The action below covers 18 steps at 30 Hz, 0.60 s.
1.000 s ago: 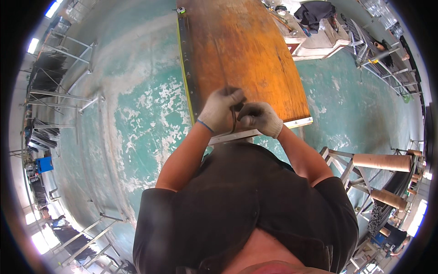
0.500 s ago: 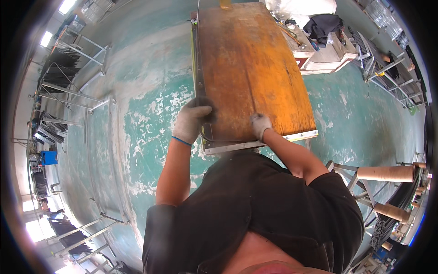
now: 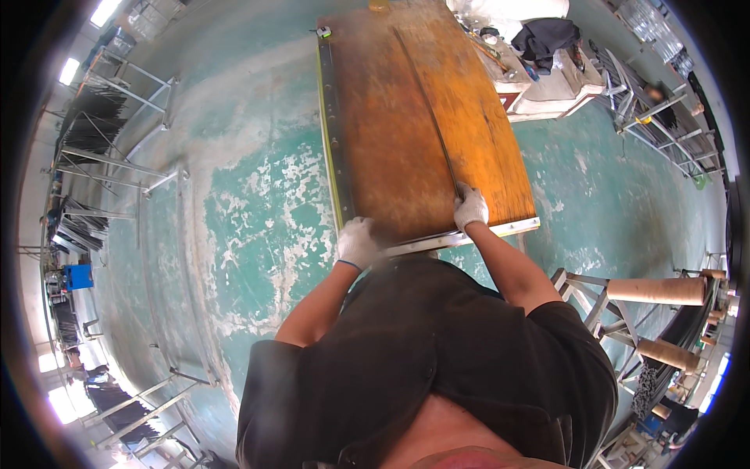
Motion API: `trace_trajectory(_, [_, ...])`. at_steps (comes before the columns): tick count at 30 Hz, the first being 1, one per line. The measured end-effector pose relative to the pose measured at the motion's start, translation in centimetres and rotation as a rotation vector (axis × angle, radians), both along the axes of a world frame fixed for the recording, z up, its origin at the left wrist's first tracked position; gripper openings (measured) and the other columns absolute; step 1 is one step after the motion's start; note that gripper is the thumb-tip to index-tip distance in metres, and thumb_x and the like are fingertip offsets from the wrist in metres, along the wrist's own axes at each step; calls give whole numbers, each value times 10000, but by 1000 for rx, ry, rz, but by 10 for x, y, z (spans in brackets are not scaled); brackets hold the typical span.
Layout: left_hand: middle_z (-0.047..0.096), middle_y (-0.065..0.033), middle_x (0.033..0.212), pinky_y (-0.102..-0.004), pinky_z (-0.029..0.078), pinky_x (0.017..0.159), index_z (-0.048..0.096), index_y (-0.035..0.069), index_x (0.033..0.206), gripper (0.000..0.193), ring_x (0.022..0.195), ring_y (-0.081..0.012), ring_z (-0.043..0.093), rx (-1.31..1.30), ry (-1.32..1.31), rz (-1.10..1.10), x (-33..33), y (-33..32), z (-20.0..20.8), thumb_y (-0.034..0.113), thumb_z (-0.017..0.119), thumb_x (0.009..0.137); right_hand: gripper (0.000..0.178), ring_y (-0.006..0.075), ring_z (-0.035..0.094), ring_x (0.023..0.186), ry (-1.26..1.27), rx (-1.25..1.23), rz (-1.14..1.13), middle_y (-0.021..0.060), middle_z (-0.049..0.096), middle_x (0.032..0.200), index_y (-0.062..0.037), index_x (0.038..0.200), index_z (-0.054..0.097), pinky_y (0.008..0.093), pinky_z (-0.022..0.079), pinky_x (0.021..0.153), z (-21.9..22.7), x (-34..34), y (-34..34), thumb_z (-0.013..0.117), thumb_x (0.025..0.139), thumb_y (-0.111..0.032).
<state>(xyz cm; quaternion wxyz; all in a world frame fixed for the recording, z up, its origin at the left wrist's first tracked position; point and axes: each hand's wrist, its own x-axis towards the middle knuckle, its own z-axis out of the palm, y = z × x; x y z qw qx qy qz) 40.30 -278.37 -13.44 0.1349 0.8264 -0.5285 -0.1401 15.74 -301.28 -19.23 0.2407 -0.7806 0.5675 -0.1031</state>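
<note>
A long brown wooden tabletop point(image 3: 391, 141) stretches away in front of me. Along it runs a thin dark strip point(image 3: 428, 102), its near end meeting my right hand point(image 3: 471, 207), which wears a pale work glove and is closed on the strip. My left hand point(image 3: 359, 244), gloved too, is at the table's near left corner, beside the light metal bar point(image 3: 422, 245) on the front edge. A dark blur hides its fingertips, so I cannot tell what they touch. A yellow measuring tape point(image 3: 324, 133) lies along the left edge, its case point(image 3: 323, 32) at the far corner.
Beyond the table's right side stands a pale bench point(image 3: 558, 90) with dark cloth point(image 3: 544, 43) on it. Metal racks point(image 3: 117, 164) holding dark strips line the left. Brown cardboard rolls point(image 3: 656, 291) sit on a frame at the right. The green floor point(image 3: 266, 203) has worn paint.
My left hand has moved down to the near corner; the long thin strip it held along the left edge no longer shows there. My right hand has shifted slightly right, with a strip now straight above it.
</note>
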Motion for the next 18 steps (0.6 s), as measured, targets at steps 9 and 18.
trace_trajectory(9, [721,-144,1106,-485,583,949,771,145,1082,292,1127,-348,692,278,36,-247,-20,3,-29,291,757,829,445,365,640,1155,136,-187,562,128,683,1221,-151,1291,720,481,504,1021,29,-23,42,793,879,-302])
trace_trajectory(18, [728,-164,1089,-481,594,934,782,106,1067,346,1100,-356,706,273,30,-263,-22,-1,-20,308,793,786,149,258,659,1001,158,-352,858,53,690,972,-155,969,729,416,508,898,6,-20,74,672,851,-226])
